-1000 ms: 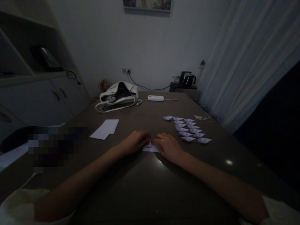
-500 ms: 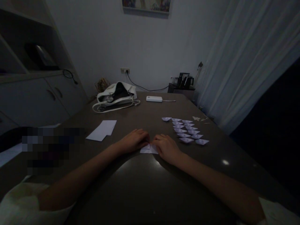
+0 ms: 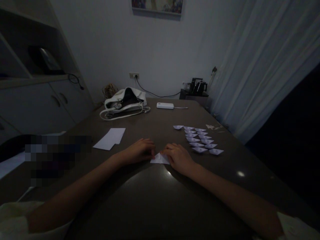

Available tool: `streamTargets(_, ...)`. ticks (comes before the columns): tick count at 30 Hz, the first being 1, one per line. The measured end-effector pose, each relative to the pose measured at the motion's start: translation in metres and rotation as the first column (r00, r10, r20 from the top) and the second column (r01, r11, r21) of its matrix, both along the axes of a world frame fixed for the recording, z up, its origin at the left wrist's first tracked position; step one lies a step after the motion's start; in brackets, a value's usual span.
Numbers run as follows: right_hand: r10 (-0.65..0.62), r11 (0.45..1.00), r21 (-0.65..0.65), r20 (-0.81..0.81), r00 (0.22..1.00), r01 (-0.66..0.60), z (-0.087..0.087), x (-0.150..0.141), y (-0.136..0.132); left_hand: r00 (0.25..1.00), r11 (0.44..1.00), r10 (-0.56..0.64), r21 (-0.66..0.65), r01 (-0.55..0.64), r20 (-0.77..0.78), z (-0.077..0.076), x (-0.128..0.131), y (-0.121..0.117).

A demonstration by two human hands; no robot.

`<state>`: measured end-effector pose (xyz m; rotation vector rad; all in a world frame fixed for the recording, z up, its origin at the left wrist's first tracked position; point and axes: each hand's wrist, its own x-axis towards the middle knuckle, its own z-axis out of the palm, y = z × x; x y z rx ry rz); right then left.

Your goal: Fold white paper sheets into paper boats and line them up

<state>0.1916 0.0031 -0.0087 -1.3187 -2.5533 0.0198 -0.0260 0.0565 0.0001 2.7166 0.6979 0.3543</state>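
Observation:
A small folded sheet of white paper [image 3: 159, 159] lies on the dark table in front of me, its upper edge sloping to a peak. My left hand [image 3: 141, 150] has curled fingers, with thumb and fingertips closed at the paper's left edge. The fingers of my right hand [image 3: 178, 158] are bent together over the right part of the paper and hide that side. To the right stand several small folded paper boats [image 3: 196, 140] in rows. Flat white paper sheets [image 3: 110, 138] lie to the left, beyond my left forearm.
At the table's far left sits an open white handbag [image 3: 125, 103]. A white device with a short cable [image 3: 165, 105] lies at the far middle. Behind the table is a black kettle [image 3: 200, 87] on a stand. A pale curtain [image 3: 240, 73] hangs along the right.
My left hand has shifted left and down from the paper's peak to its left edge, so more of the folded paper shows. My right hand has stayed in place.

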Motion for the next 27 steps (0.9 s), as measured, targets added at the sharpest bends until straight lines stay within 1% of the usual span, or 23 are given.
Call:
streamTargets(4,-0.001,1.000,-0.014,-0.015,1.000,0.001,-0.003,0.001,0.001,0.998,0.997,-0.014,-0.077,0.019,0.068,-0.002,-0.002,-0.002)
streamTargets(7,-0.022,1.000,0.005,-0.062,0.998,0.023,-0.005,0.001,0.003,0.995,0.996,-0.019,-0.083,0.027,0.101,-0.005,-0.004,-0.003)
streamTargets(10,-0.125,0.991,0.042,-0.123,0.984,0.131,-0.006,0.003,0.004,0.994,0.998,-0.027,-0.047,0.032,0.102,-0.009,-0.005,-0.006)
streamTargets(13,-0.242,0.968,0.039,-0.138,0.960,0.249,-0.004,0.006,0.004,0.996,0.999,-0.032,0.011,0.031,0.081,-0.010,-0.003,-0.012)
streamTargets(15,-0.292,0.956,-0.007,-0.155,0.944,0.294,-0.002,0.007,0.004,0.997,0.998,-0.036,0.047,0.033,0.070,-0.009,0.001,-0.018)
streamTargets(17,-0.336,0.942,-0.084,-0.188,0.923,0.326,-0.001,0.008,0.004,0.997,0.996,-0.042,0.082,0.036,0.063,-0.008,0.006,-0.023)
streamTargets(20,-0.386,0.918,-0.201,-0.244,0.890,0.343,-0.002,0.007,0.004,0.997,0.994,-0.059,0.094,0.054,0.053,-0.005,0.009,-0.029)
streamTargets(22,-0.396,0.910,-0.244,-0.274,0.876,0.335,-0.004,0.006,0.005,0.996,0.995,-0.069,0.076,0.065,0.049,-0.003,0.010,-0.032)
streamTargets(24,-0.379,0.917,-0.247,-0.296,0.877,0.313,-0.006,0.005,0.005,0.996,0.996,-0.076,0.056,0.074,0.044,-0.003,0.010,-0.032)
streamTargets(25,-0.350,0.929,-0.232,-0.305,0.886,0.287,-0.007,0.004,0.005,0.996,0.996,-0.077,0.052,0.075,0.041,-0.003,0.010,-0.032)
streamTargets(27,-0.243,0.966,-0.166,-0.311,0.919,0.199,-0.007,0.005,0.005,0.997,0.996,-0.075,0.056,0.073,0.036,-0.004,0.009,-0.032)
